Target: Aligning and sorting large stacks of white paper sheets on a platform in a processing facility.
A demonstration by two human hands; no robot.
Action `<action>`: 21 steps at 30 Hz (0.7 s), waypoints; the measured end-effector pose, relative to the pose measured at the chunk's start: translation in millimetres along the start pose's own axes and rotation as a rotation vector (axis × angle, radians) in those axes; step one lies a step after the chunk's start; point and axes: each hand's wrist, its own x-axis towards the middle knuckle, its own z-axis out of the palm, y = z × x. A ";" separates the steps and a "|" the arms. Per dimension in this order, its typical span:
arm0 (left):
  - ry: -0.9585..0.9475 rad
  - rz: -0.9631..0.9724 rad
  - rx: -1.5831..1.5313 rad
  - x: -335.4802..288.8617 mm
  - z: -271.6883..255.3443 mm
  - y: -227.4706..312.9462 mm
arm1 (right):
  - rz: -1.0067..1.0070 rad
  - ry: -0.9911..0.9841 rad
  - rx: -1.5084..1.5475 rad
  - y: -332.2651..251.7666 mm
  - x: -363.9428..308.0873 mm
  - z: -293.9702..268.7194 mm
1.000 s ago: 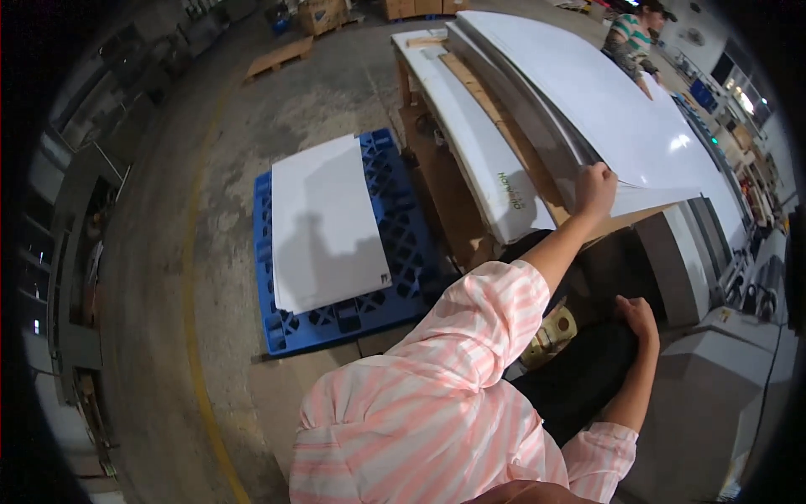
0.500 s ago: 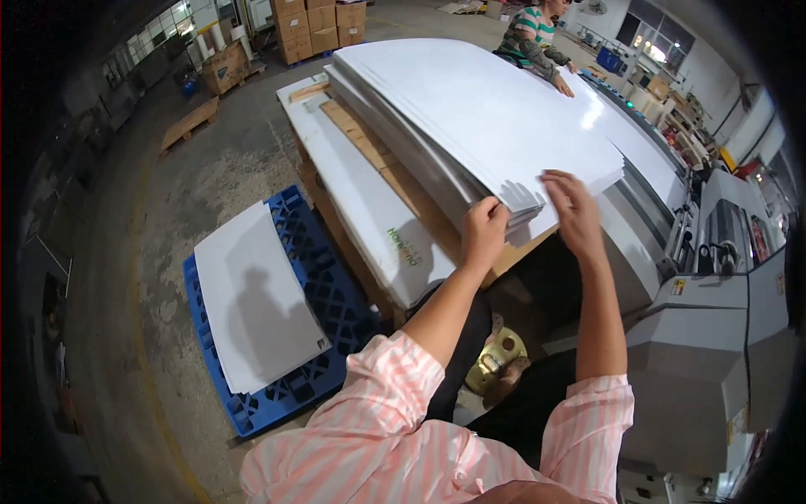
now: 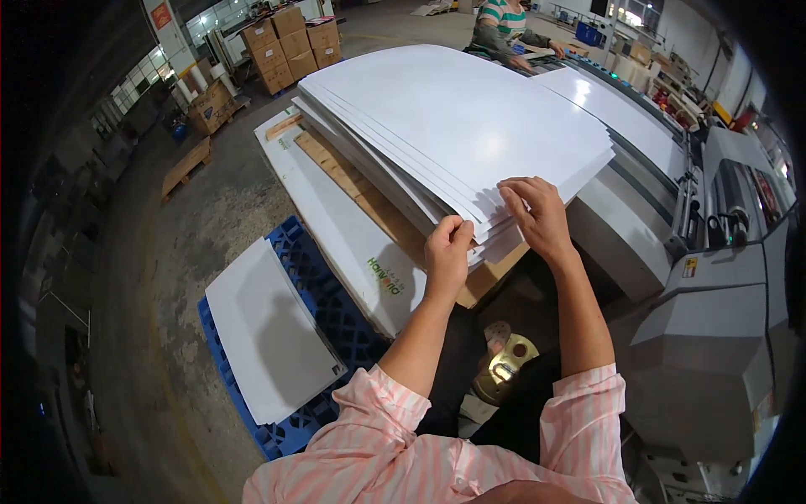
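A tall stack of large white sheets (image 3: 453, 118) lies ahead of me, its top layers fanned out along the left and near edges. At the near corner my left hand (image 3: 448, 250) is closed, thumb and fingers pinching the edges of the sheets. My right hand (image 3: 536, 214) hovers over or rests on the near edge of the top sheet, fingers loosely bent and apart, with nothing in them; whether its fingertips touch the sheet I cannot tell.
The stack stands on a wrapped white base with wooden strips (image 3: 357, 189). To the left, a blue plastic pallet (image 3: 294, 244) bears a smaller white stack (image 3: 269, 336). A grey machine (image 3: 697, 336) stands at the right. Beyond the sheets is a co-worker (image 3: 504, 34); cardboard boxes (image 3: 290, 50) are behind.
My right hand has come left and lower, its fingers now more bent. The top sheets are more fanned at the edge. The co-worker's hands have shifted away from the sheet. My view has turned slightly.
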 end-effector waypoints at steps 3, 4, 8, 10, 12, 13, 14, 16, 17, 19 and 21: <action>-0.033 -0.031 -0.101 0.6 0.1 1.2 | 0.001 -0.040 -0.008 -11.7 -2.4 -8.1; -0.014 -0.042 -0.128 -0.9 2.4 3.8 | -0.001 -0.058 0.003 -13.0 -3.8 -9.4; 0.022 -0.121 -0.242 -4.0 -0.7 13.6 | -0.135 -0.102 0.174 -26.9 -5.4 -2.7; 0.036 -0.123 -0.261 -5.7 3.6 13.5 | -0.188 -0.077 0.125 -27.0 -5.4 3.8; 0.009 -0.038 -0.174 -3.7 5.7 12.0 | -0.244 -0.048 0.009 -18.2 -3.7 11.2; 0.037 -0.063 -0.135 -7.3 6.8 10.3 | -0.255 -0.042 0.018 -13.8 -2.9 16.0; 0.031 -0.031 -0.042 -7.0 6.5 9.1 | -0.120 0.002 0.207 -9.8 -2.5 21.0; 0.006 -0.012 0.093 -9.2 3.3 10.4 | 0.176 0.124 0.643 -10.5 0.8 35.0; 0.009 -0.010 0.097 -7.8 1.5 8.0 | 0.174 0.124 0.648 -7.3 3.5 37.0; -0.036 0.031 0.091 -5.7 -1.2 6.5 | 0.540 0.326 1.017 -11.6 13.9 31.4; -0.018 0.025 0.096 -6.5 -1.3 5.2 | 0.579 0.399 1.056 -18.5 17.1 26.1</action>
